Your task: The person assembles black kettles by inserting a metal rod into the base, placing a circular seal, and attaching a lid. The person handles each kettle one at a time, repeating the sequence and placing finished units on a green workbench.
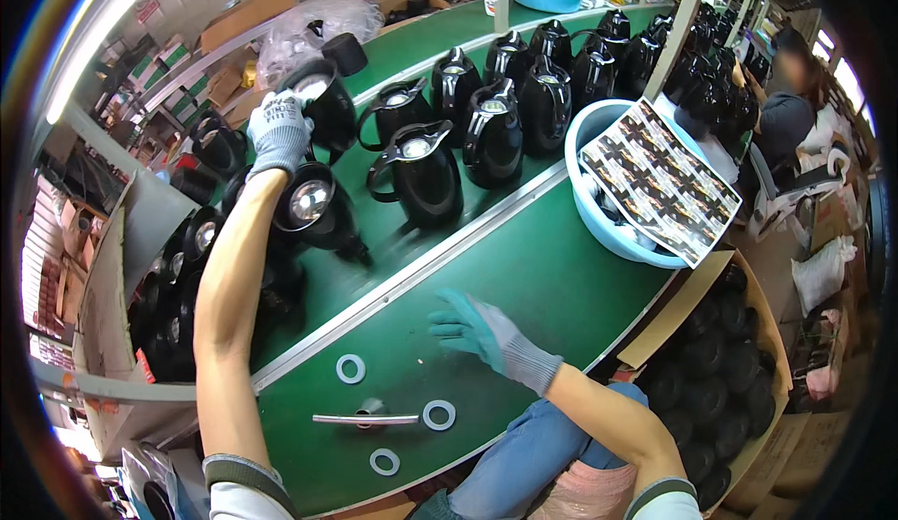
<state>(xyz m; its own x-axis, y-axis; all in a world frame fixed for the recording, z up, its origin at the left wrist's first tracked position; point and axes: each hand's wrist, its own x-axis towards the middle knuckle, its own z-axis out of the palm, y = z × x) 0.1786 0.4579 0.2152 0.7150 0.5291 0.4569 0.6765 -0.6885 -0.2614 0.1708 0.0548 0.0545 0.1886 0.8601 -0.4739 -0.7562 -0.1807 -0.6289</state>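
My left hand (pixel 279 135), in a grey glove, reaches far over the green conveyor belt (pixel 421 319). Its fingers are closed at the rim of a tilted black vacuum jug (pixel 329 108), partly hidden by the glove. Just below that hand another black jug (pixel 323 207) leans with its silvery mouth showing. My right hand (pixel 491 333), gloved in grey and green, hovers open over the near strip, fingers stretched out and holding nothing. Near it are a pale blue ring (pixel 351 368), a second ring (pixel 439 415), a third ring (pixel 384 462) and a metal rod tool (pixel 365 419).
Several black jugs (pixel 491 137) stand upright along the belt, and more lie at the left. A metal rail (pixel 412 281) divides the surface. On the right are a blue basin (pixel 575 160) under a printed sheet (pixel 659 179), and a carton (pixel 776 347) of round black parts. Another person (pixel 786 118) sits beyond.
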